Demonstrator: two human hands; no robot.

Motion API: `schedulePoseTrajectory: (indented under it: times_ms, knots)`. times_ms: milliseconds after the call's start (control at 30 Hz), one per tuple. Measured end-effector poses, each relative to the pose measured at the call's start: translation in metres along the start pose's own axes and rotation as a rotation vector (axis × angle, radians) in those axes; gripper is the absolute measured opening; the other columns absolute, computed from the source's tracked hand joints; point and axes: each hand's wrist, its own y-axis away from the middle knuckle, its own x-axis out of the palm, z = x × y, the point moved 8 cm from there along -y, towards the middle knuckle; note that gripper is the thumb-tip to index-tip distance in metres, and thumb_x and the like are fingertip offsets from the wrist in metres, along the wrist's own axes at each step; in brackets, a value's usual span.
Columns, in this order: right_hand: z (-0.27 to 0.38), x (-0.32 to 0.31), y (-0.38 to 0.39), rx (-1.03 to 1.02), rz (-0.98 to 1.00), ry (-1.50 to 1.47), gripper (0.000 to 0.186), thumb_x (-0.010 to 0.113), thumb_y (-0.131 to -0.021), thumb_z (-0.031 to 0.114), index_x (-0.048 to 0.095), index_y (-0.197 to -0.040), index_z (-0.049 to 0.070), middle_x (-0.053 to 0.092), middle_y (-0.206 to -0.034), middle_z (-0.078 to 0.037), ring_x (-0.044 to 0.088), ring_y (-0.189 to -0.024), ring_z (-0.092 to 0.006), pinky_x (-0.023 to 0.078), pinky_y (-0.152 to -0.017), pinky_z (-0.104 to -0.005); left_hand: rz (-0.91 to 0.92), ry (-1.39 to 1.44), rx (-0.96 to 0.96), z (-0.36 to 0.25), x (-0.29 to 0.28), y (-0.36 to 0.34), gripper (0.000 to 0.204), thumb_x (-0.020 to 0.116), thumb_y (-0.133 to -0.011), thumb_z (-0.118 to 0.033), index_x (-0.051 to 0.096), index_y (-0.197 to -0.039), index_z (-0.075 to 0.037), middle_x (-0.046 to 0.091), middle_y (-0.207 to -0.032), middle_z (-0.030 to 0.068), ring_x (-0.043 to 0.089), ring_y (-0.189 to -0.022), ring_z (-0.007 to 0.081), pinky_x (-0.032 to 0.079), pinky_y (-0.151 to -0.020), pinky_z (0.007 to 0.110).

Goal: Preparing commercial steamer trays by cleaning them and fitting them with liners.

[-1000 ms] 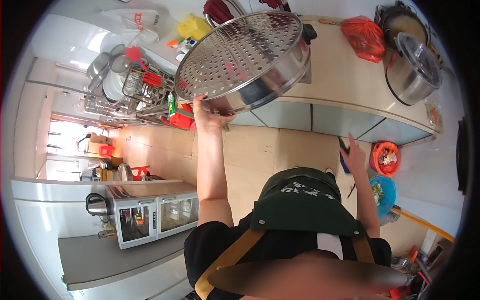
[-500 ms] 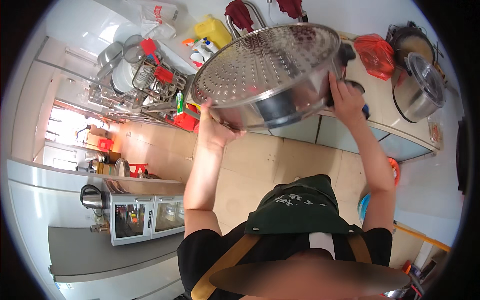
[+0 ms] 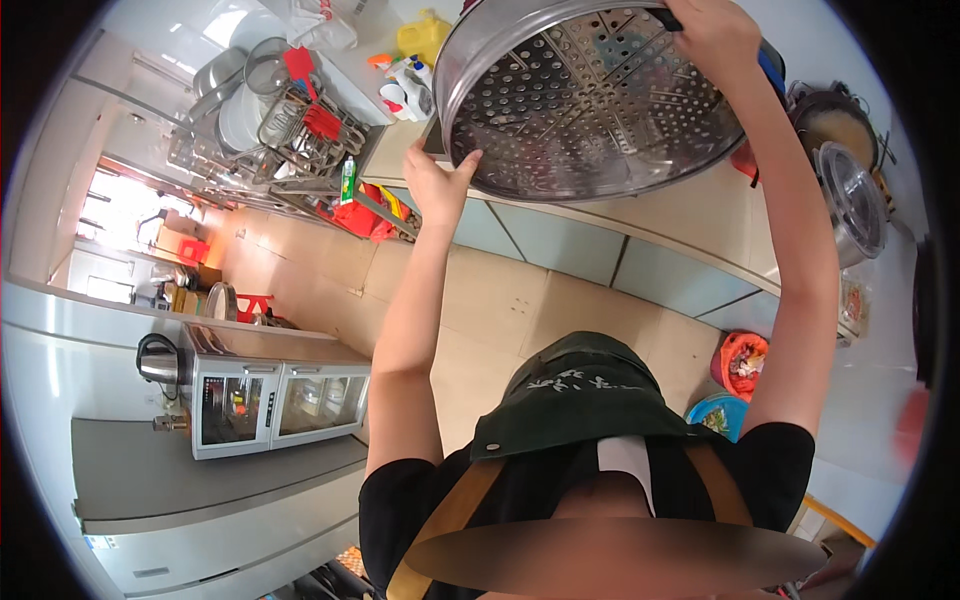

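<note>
Steamer (image 3: 600, 110), steel and full of holes, is held up at a tilt over the front of the tabletop (image 3: 700, 225), its hollow side facing the person. The left hand (image 3: 440, 190) is at its lower left rim, thumb and fingers spread apart; whether they pinch the rim or only steady it, I cannot tell. The right hand (image 3: 715, 45) has its fingers bent around the upper right edge, their tips partly hidden. Two-handed handling of the tilted steamer seems to be the step in hand; any move from this pose calls for a sure grip on both sides, since its width could make it unwieldy. Just left of it are the spray bottles (image 3: 412, 90) and a yellow jug (image 3: 423, 37), then the dish rack (image 3: 300, 130). To the right are a wok (image 3: 838, 128) and a lidded pot (image 3: 852, 205); below them, a red-lined bin (image 3: 730, 350) sits beside a blue basin (image 3: 738, 412). As for writing, a plastic bag (image 3: 320, 25) bears red print, cut off and too small to make out, and the green apron (image 3: 575, 405) carries pale, foreshortened characters.
</note>
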Motion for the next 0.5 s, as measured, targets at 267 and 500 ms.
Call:
schedulePoseTrajectory:
  times_ms: [267, 500]
  knots:
    - [-0.015, 0.014, 0.024, 0.128, -0.005, -0.104, 0.025, 0.057, -0.049, 0.008, 0.054, -0.074, 0.004, 0.042, -0.060, -0.008, 0.047, -0.052, -0.0252, 0.038, -0.046, -0.0343, -0.454, -0.037, 0.346, -0.015, -0.040, -0.010, 0.037, 0.050, -0.075, 0.005, 0.050, -0.112, -0.002, 0.045, -0.113, 0.0239, 0.046, -0.101, 0.0380, 0.038, -0.085, 0.038]
    - [-0.023, 0.076, 0.111, 0.417, 0.085, -0.166, 0.038, 0.060, -0.057, 0.012, 0.061, -0.094, 0.018, 0.052, -0.073, 0.002, 0.054, -0.058, -0.0162, 0.041, -0.047, -0.0260, -0.476, -0.253, 0.542, -0.034, -0.064, -0.025, 0.029, 0.053, -0.077, 0.001, 0.055, -0.106, -0.001, 0.051, -0.109, 0.0177, 0.050, -0.098, 0.0311, 0.039, -0.083, 0.035]
